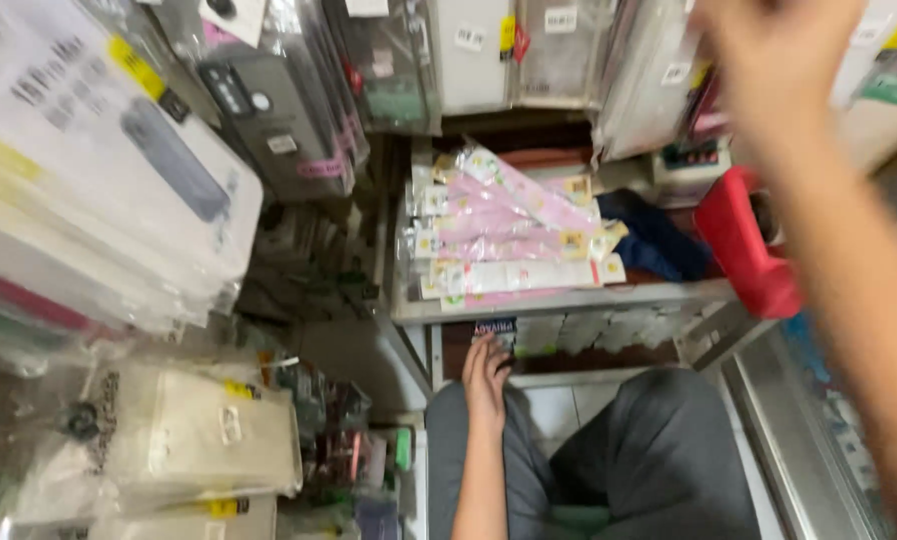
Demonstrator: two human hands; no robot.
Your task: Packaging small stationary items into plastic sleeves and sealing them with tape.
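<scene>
The left hand (486, 378) is laid flat, grasping nothing, on a dark packet (497, 330) under the shelf edge (569, 300), steadying it; the right hand (779, 60), raised among hanging packets (659, 70), is blurred, grip untellable.

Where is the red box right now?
The red box is on the right of the head view, tilted on the shelf's right end beside dark blue cloth, under the raised right arm.

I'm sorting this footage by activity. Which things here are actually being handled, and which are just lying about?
In hand:
left hand on a small dark packet
right hand raised, blurred

Lying about:
pink packets
red box
hanging phone cases
</scene>
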